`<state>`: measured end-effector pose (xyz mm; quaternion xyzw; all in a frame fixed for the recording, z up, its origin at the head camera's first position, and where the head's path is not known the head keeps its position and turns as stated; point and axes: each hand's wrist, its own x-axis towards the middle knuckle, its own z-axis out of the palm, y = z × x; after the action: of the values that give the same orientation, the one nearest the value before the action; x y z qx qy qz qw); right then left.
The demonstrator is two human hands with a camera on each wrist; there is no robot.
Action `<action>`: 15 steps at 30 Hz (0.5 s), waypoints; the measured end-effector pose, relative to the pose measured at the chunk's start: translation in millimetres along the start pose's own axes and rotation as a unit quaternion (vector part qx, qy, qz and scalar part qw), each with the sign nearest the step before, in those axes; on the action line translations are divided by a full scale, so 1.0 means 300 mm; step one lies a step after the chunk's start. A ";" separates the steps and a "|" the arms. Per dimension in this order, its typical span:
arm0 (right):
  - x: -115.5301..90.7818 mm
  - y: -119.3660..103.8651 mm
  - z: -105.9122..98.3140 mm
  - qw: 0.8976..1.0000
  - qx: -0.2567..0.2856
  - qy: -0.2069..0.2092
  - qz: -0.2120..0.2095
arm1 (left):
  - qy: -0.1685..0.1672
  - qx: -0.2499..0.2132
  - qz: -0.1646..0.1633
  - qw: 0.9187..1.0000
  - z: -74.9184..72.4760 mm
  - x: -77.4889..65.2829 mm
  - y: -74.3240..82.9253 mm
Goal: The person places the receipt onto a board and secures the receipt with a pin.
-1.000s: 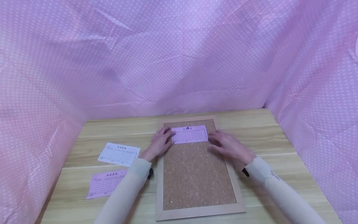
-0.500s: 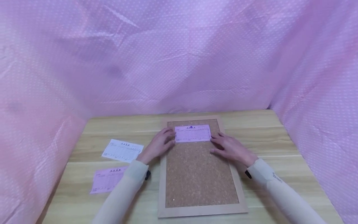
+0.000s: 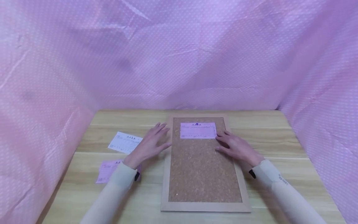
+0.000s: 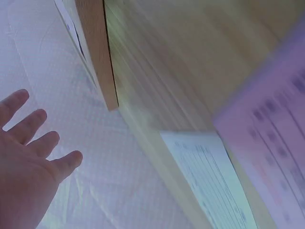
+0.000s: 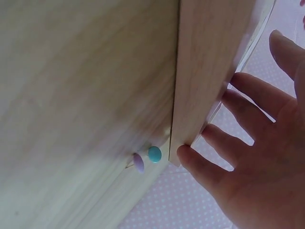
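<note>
A pink printed form slip [image 3: 198, 132] lies across the upper part of a wood-framed cork board [image 3: 205, 171], with a dark purple pin head [image 3: 197, 124] at its top middle. My right hand [image 3: 237, 148] rests over the board's right frame, its fingers spread and fingertips right at the slip's lower right edge. Off the board's left side is my left hand [image 3: 148, 144], fingers extended and holding nothing. Partly under that arm in the head view lie a white form slip [image 3: 123, 141] and a second pink slip [image 3: 107, 170] on the table.
On the table beside the board's right frame, the right wrist view shows a teal pin [image 5: 154, 154] and a lilac pin [image 5: 138, 163]. Pink dotted cloth [image 3: 190, 62] hangs behind and along both sides of the wooden table [image 3: 279, 183].
My left hand has let go of the pinned slip's left edge and drawn back left, off the board. The right hand stays at the slip's right edge. The head view has shifted slightly.
</note>
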<state>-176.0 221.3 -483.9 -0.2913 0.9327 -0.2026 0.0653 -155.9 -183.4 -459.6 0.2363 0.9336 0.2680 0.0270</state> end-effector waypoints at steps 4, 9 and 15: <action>-0.002 0.003 -0.006 1.000 0.000 0.001 0.002 | 0.004 0.026 0.006 1.000 -0.024 -0.032 -0.021; -0.004 -0.001 -0.009 1.000 0.005 -0.002 0.005 | 0.006 0.053 -0.005 0.999 -0.050 -0.079 -0.058; -0.001 -0.011 -0.007 1.000 0.005 -0.006 0.005 | 0.009 0.068 -0.025 0.997 -0.086 -0.135 -0.100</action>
<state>-174.5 219.6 -480.7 -0.2874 0.9327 -0.2052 0.0730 -137.3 -236.8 -456.1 0.2121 0.9554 0.2054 0.0095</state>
